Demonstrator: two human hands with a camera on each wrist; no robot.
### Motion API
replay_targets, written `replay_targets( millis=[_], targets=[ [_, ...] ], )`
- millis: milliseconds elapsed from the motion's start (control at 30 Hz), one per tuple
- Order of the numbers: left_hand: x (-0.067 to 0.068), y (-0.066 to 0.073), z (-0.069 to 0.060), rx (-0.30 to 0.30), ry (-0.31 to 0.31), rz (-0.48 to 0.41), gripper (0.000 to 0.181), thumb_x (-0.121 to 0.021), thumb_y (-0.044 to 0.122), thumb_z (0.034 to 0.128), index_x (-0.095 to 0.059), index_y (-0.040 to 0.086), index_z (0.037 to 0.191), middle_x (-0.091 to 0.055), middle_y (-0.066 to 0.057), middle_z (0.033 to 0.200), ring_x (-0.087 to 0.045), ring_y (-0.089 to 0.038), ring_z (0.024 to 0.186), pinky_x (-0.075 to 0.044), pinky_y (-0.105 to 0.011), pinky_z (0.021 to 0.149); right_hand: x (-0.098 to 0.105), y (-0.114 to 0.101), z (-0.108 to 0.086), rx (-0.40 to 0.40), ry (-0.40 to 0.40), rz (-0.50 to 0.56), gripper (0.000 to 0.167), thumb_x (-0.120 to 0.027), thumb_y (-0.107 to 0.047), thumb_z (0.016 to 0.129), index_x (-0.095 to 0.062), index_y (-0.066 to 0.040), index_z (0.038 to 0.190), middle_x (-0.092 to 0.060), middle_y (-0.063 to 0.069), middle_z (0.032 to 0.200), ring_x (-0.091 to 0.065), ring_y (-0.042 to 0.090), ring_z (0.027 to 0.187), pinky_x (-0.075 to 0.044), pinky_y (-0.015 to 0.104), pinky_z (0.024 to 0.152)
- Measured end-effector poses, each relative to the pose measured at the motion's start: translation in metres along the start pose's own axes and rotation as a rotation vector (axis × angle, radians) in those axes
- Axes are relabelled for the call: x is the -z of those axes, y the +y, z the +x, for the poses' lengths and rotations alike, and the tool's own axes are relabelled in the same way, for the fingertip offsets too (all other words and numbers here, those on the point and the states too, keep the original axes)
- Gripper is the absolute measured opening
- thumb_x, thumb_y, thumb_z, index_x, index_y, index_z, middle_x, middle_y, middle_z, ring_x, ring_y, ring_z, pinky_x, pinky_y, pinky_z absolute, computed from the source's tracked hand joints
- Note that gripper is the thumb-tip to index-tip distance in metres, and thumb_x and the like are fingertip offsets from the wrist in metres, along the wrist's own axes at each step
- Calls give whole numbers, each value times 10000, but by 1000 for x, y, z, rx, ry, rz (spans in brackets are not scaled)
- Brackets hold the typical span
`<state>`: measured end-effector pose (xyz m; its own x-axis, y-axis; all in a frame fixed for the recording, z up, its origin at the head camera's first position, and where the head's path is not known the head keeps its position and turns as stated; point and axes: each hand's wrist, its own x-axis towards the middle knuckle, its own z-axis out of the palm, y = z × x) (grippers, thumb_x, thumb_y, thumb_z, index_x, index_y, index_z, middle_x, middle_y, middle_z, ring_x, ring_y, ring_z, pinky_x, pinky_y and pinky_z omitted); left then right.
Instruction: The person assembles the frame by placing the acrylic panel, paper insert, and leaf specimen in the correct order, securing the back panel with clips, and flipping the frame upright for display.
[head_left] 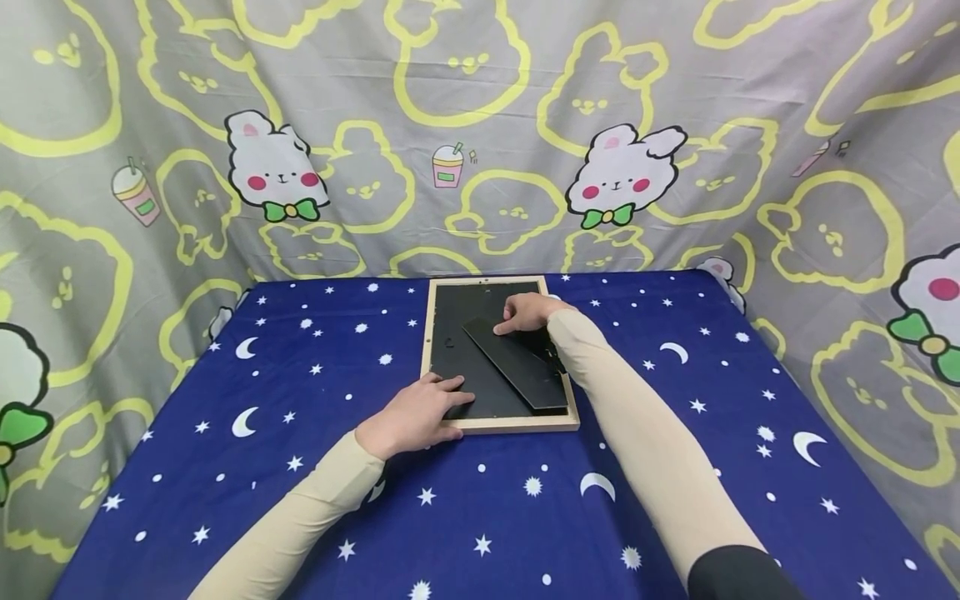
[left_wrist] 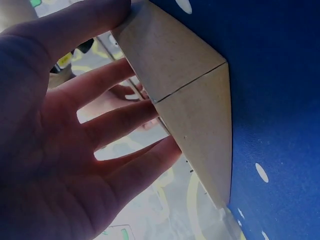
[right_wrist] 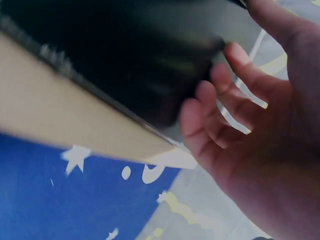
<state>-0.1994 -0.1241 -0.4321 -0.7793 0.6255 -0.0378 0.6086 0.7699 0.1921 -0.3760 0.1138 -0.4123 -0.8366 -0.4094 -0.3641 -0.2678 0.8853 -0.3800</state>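
A light wooden picture frame (head_left: 517, 425) lies with its black backing board (head_left: 459, 367) facing up. Across the board runs a black easel stand (head_left: 519, 372), slanting, its narrower upper end raised under the right hand. That hand (head_left: 531, 311) pinches the stand near this end, the thumb on its upper face; in the right wrist view the fingers (right_wrist: 192, 117) curl at a dark edge. My left hand (head_left: 420, 414) rests on the frame's near left corner, fingers spread over the board and thumb along the wooden side. The left wrist view shows the mitred corner joint (left_wrist: 192, 82) close up.
The frame lies on a blue cloth (head_left: 360, 500) printed with white moons and stars, near the far edge of the table. Behind and on both sides hangs a grey curtain (head_left: 510, 242) with rabbit and cup prints. A small hook (head_left: 449, 342) sits on the backing board.
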Motion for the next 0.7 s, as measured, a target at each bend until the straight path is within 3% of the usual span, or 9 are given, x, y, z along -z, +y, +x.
replay_targets(
  millis=[167,333,433,567,700],
  targets=[
    [0,-2,0,14,4,2,519,-818,339,872,-693,162,1343,-548,-165,1491,-538,-413,1301,-525,-523,985,-6,-11,13,-26,56,8,462,-614,-418,1014,-541,-66,1304,-588,138,1302,-566,273,1166,-453,394,1017],
    [-1,-3,1,31,-5,0,523,-817,347,874,-690,167,1348,-541,-153,1501,-536,-407,1304,-522,-525,992,-6,-21,24,-44,57,37,637,-611,-377,1022,-395,-69,1536,-407,180,1573,-415,327,1442,-366,453,1169],
    [-1,-3,1,26,-3,4,520,-819,346,872,-693,163,1343,-546,-154,1496,-546,-398,1288,-528,-513,979,-5,-23,31,-23,69,67,715,-648,-323,998,-323,-71,1583,-342,177,1612,-359,326,1480,-344,459,1186],
    [-1,-1,2,5,5,4,524,-823,342,865,-695,155,1338,-554,-163,1486,-559,-388,1254,-531,-496,963,-4,-21,40,13,105,113,805,-717,-252,945,-289,-41,1594,-367,181,1599,-382,327,1463,-351,450,1182],
    [0,0,2,-2,3,9,529,-823,341,865,-692,155,1344,-553,-164,1486,-563,-369,1226,-532,-480,954,-1,-19,42,-4,112,91,794,-704,-302,954,-303,-56,1595,-334,189,1611,-363,348,1471,-347,473,1182]
  ],
)
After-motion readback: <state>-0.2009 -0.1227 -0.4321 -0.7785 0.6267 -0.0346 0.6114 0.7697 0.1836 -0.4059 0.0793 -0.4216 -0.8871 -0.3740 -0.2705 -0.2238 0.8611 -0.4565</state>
